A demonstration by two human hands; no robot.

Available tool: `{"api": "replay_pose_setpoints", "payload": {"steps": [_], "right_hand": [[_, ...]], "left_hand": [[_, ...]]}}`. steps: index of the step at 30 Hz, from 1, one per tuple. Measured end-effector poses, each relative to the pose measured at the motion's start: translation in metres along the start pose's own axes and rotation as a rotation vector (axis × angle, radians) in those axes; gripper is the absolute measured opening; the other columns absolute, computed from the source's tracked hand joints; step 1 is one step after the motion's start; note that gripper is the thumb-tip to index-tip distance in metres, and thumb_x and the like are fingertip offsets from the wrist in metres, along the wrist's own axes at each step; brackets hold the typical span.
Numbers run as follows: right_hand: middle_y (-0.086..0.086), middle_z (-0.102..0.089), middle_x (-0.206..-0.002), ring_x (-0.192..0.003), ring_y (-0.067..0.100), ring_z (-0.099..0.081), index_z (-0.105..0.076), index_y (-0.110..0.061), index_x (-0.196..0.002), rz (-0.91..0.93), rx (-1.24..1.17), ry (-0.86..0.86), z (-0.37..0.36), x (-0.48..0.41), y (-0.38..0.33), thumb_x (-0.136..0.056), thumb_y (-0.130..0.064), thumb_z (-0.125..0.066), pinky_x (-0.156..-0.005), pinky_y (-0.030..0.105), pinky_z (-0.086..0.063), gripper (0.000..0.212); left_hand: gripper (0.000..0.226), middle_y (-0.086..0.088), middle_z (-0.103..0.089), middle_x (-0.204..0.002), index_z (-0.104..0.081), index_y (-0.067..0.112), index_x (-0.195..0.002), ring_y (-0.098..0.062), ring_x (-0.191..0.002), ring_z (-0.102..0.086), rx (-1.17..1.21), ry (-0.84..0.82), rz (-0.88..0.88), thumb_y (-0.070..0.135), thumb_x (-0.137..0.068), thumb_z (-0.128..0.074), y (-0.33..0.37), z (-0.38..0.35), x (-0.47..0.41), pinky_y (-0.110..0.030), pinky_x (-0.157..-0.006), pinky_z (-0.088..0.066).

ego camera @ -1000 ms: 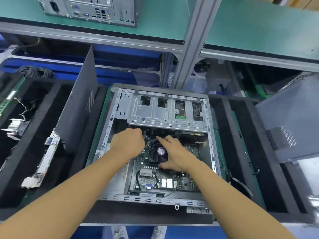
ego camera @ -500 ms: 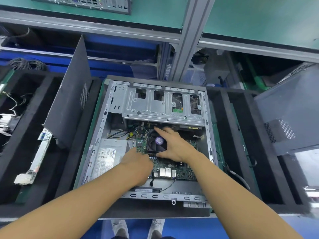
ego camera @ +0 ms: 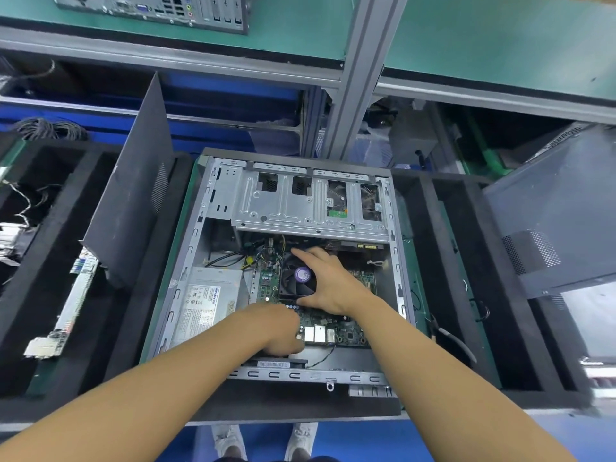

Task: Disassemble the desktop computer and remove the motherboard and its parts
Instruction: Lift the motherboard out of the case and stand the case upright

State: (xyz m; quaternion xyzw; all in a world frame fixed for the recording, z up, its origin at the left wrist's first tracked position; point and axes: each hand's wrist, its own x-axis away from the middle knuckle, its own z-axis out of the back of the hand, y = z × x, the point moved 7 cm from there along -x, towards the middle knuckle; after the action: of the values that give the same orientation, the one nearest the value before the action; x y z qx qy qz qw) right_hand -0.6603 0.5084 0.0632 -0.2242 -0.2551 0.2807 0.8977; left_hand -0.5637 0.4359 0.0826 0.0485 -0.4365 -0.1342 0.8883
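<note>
While side panel (ego camera: 133, 195) is off, we see motherboard (ego camera: 350, 328) not yet out of case (ego camera: 395, 261), frame centre; right hand (ego camera: 333, 281) fingers spread, clamping fan (ego camera: 293, 285); left hand (ego camera: 276, 325) fingers hidden, cannot tell.

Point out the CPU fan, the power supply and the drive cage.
CPU fan (ego camera: 302, 274): head view, on its purple hub sticker.
power supply (ego camera: 203, 305): head view, on its white label.
drive cage (ego camera: 286, 208): head view, on its bare metal plate.
</note>
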Motion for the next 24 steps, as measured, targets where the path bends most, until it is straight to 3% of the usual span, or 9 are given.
{"api": "replay_pose_setpoints", "payload": {"steps": [3,5,7,8,10,13,15,19,24], "right_hand": [[-0.006,-0.032,-0.143,-0.125,0.026,-0.035,-0.021,-0.033,-0.154,0.01,-0.005,0.01,0.0,0.0,0.0,-0.07,-0.037,-0.085,-0.111,0.043,-0.034,0.106],[-0.005,-0.032,-0.143,-0.125,0.026,-0.035,-0.021,-0.032,-0.154,0.013,-0.003,0.014,0.0,0.0,0.001,-0.069,-0.037,-0.085,-0.111,0.042,-0.033,0.106],[-0.005,-0.032,-0.144,-0.125,0.026,-0.035,-0.02,-0.032,-0.154,0.015,0.002,0.018,0.0,-0.001,0.001,-0.07,-0.037,-0.085,-0.111,0.04,-0.033,0.106],[-0.005,-0.032,-0.144,-0.124,0.026,-0.035,-0.02,-0.031,-0.154,0.015,0.004,0.02,-0.001,-0.001,0.001,-0.07,-0.037,-0.085,-0.111,0.04,-0.033,0.106],[-0.005,-0.031,-0.144,-0.124,0.026,-0.036,-0.02,-0.031,-0.154,0.018,0.011,0.021,0.0,-0.001,0.001,-0.071,-0.037,-0.084,-0.11,0.039,-0.033,0.106],[-0.004,-0.029,-0.149,-0.13,0.03,-0.033,-0.019,-0.032,-0.155,0.008,-0.003,0.007,0.001,-0.002,0.002,-0.073,-0.039,-0.083,-0.112,0.04,-0.03,0.104],[0.0,-0.023,-0.156,-0.139,0.032,-0.025,-0.018,-0.036,-0.155,-0.024,-0.051,-0.005,0.004,-0.003,0.004,-0.074,-0.041,-0.082,-0.116,0.044,-0.025,0.103],[0.004,-0.016,-0.161,-0.145,0.033,-0.017,-0.017,-0.04,-0.154,-0.042,-0.087,-0.021,0.006,-0.002,0.004,-0.075,-0.043,-0.08,-0.118,0.045,-0.02,0.101],[0.002,-0.016,-0.162,-0.147,0.03,-0.015,-0.022,-0.041,-0.153,-0.045,-0.169,-0.036,0.009,-0.001,0.002,-0.076,-0.041,-0.081,-0.119,0.043,-0.015,0.097]], "left_hand": [[0.051,0.003,-0.057,-0.077,-0.063,0.016,-0.088,-0.023,-0.082,-0.054,0.087,0.013,-0.066,0.06,-0.098,-0.037,0.013,-0.003,-0.007,-0.036,-0.073,-0.041],[0.054,0.003,-0.059,-0.079,-0.065,0.018,-0.094,-0.024,-0.086,-0.056,0.153,-0.059,-0.121,0.063,-0.098,-0.035,0.02,-0.008,-0.009,-0.039,-0.081,-0.045],[0.062,-0.001,-0.065,-0.12,-0.062,0.025,-0.124,-0.025,-0.114,-0.056,0.242,-0.213,-0.15,0.068,-0.097,-0.026,0.022,-0.018,-0.01,-0.04,-0.099,-0.041],[0.065,-0.001,-0.055,-0.14,-0.055,0.03,-0.136,-0.025,-0.13,-0.048,0.265,-0.294,-0.149,0.07,-0.097,-0.02,0.022,-0.023,-0.009,-0.041,-0.11,-0.033],[0.061,0.002,-0.039,-0.155,-0.049,0.039,-0.141,-0.024,-0.142,-0.034,0.278,-0.407,-0.15,0.067,-0.099,-0.016,0.022,-0.027,-0.004,-0.045,-0.119,-0.019],[0.047,0.004,-0.047,-0.149,-0.055,0.036,-0.137,-0.021,-0.134,-0.044,0.357,-0.409,-0.265,0.048,-0.103,-0.025,0.026,-0.019,0.009,-0.043,-0.118,-0.026],[0.045,0.006,-0.049,-0.146,-0.057,0.035,-0.134,-0.02,-0.129,-0.047,0.343,-0.374,-0.271,0.049,-0.103,-0.027,0.024,-0.013,0.023,-0.04,-0.115,-0.028],[0.034,-0.013,-0.05,-0.136,-0.046,0.007,-0.131,-0.031,-0.119,-0.048,0.375,-0.289,-0.218,0.022,-0.109,-0.024,0.024,-0.014,0.039,-0.043,-0.106,-0.036],[0.046,-0.001,-0.05,-0.141,-0.049,0.022,-0.13,-0.025,-0.125,-0.046,0.194,-0.229,-0.247,0.045,-0.106,-0.017,0.029,-0.011,0.048,-0.037,-0.104,-0.035]]}}
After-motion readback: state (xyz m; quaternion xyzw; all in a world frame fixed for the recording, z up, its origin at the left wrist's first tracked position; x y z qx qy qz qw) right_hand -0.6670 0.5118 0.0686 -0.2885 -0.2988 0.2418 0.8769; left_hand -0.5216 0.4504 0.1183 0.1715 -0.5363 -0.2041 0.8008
